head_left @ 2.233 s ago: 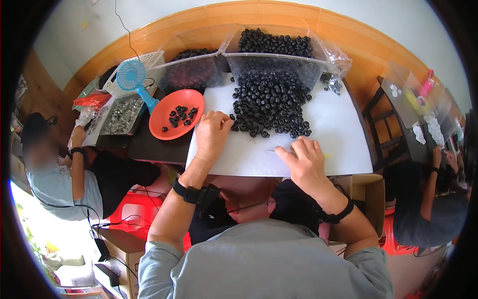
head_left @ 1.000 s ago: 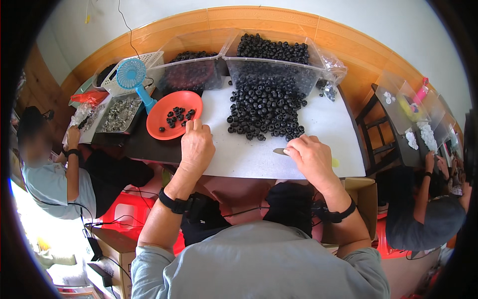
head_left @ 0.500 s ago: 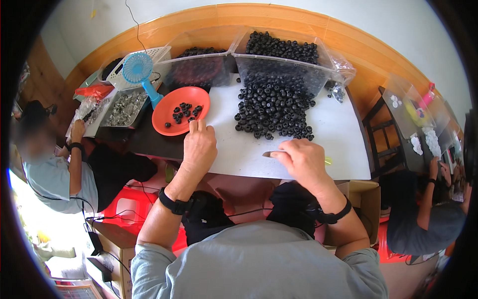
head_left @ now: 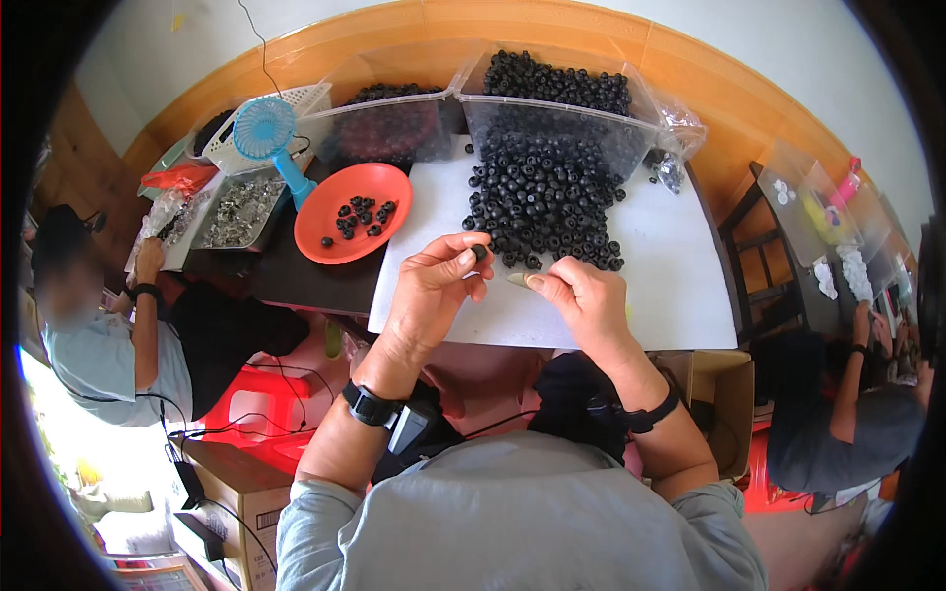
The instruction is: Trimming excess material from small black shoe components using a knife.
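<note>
Between the thumb and fingers of my left hand point(head_left: 434, 281) is a single black bead point(head_left: 479, 253), round like the others. My right hand point(head_left: 589, 303) is closed around a small knife point(head_left: 518, 280); only its short, flat greyish tip shows past the thumb, pointing toward the bead but apart from it. Just beyond both hands, a heap of black beads point(head_left: 547, 197) with holes lies on a white sheet point(head_left: 680, 286). To the left, an orange-red plate point(head_left: 379, 182) carries several loose black beads.
Two clear bins point(head_left: 562, 116) of black beads stand at the back. A blue fan point(head_left: 264, 128) and a metal tray point(head_left: 241, 212) of shiny clear pieces are at left. An open cardboard box point(head_left: 724, 404) sits below the right edge. People work on both sides.
My left hand has moved right from the plate's edge to above the sheet, now with a bead in its fingers. My right hand has shifted slightly left and farther out with the knife.
</note>
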